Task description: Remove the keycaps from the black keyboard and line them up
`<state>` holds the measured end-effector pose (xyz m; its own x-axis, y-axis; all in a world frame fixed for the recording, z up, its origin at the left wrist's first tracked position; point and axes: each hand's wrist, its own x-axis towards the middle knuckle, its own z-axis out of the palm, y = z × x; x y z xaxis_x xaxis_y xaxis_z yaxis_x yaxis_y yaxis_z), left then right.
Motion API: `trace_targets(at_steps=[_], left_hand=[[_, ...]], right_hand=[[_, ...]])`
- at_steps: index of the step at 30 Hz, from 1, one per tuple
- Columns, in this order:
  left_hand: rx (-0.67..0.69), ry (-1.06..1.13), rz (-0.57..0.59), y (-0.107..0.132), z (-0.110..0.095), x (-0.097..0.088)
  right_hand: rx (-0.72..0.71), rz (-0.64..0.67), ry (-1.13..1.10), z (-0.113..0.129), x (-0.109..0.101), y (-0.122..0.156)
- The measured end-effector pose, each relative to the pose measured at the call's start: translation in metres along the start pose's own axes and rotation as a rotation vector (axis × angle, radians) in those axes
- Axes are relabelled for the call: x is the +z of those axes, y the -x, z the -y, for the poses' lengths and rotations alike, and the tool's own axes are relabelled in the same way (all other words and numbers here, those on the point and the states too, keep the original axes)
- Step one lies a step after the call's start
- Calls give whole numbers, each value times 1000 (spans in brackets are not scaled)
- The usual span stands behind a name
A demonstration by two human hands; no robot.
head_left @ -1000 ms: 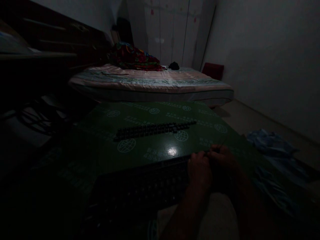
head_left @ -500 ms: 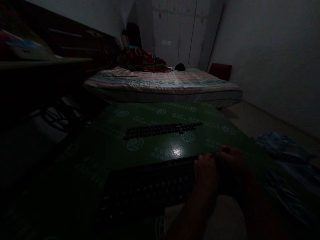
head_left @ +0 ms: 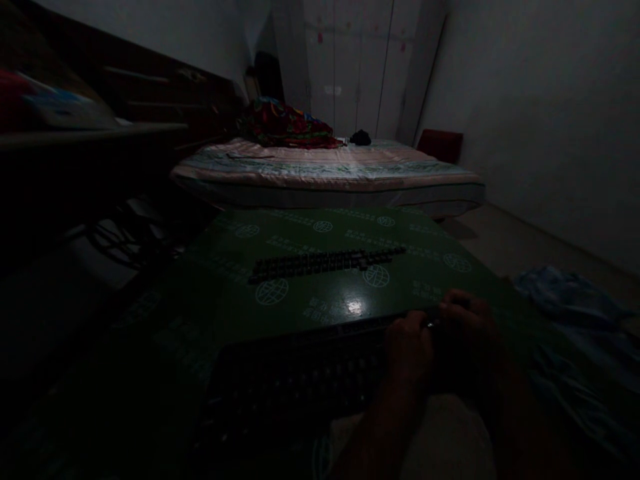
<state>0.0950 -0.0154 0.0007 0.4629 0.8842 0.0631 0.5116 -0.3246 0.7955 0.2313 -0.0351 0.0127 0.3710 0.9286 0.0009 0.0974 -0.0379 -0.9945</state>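
A black keyboard [head_left: 295, 377] lies along the near part of the green table, its right end mostly hidden by my hands and deep shadow. My left hand [head_left: 411, 345] is closed over the right part of the keyboard, its fingertips curled down. Close beside it, my right hand [head_left: 467, 320] is closed too, above the keyboard's right end. A tiny bright glint shows between the two hands; what they pinch is too dark to make out. Beyond the keyboard, loose black keycaps [head_left: 320, 264] stand in several rows on the table.
The green table [head_left: 340, 233] bears white globe prints. Behind it is a bed [head_left: 350, 173] with a red patterned blanket [head_left: 290, 125]. Blue cloth [head_left: 565, 293] lies at the right, a shelf [head_left: 95, 133] juts in at the left, and a red chair back [head_left: 440, 145] stands by the wall.
My left fingers have curled in tighter and shifted slightly left, away from my right hand. A small glint now shows between the hands. The keycap rows have stayed put.
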Motion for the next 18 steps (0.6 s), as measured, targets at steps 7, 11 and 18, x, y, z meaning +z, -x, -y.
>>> trace_targets(at_steps=[7,11,18], left_hand=[[9,6,-27,-1,-1,-1],[10,34,-22,1,-2,-2],[-35,123,-19,1,0,-2]], right_hand=[[19,-10,-47,0,3,1],[20,10,-73,-2,2,1],[23,-7,-64,-5,2,-1]])
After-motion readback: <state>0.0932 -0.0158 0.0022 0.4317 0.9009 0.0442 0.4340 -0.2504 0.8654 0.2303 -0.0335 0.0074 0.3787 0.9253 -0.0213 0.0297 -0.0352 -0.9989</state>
